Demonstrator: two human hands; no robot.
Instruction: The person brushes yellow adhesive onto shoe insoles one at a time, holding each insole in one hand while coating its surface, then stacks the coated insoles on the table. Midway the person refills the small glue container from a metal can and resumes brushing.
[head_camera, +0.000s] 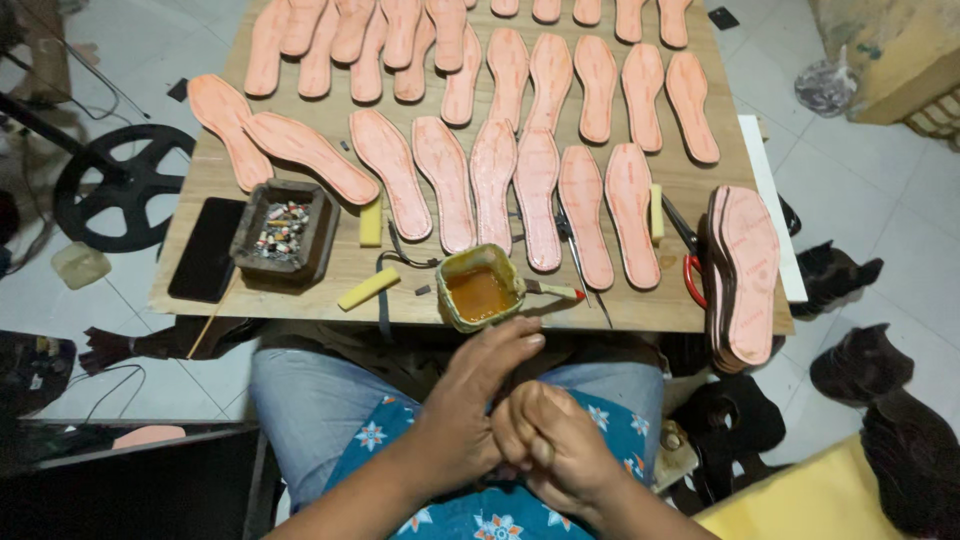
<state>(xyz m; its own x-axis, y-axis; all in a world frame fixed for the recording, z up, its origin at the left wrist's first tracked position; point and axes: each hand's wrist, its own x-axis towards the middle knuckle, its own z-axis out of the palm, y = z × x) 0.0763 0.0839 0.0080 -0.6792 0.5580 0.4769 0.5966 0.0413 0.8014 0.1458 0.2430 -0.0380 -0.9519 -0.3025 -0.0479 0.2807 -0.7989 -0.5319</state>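
Wooden table (700, 300) on pale tiled floor (880, 190) holds pink insoles (535, 195); left hand (470, 400) clasps fisted, empty right hand (550, 445).

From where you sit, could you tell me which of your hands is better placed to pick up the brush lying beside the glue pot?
Probably the right hand: the brush lies on the right side of the glue pot, with its handle pointing right. The left hand is clasped over the right, fingertips nearer the pot.
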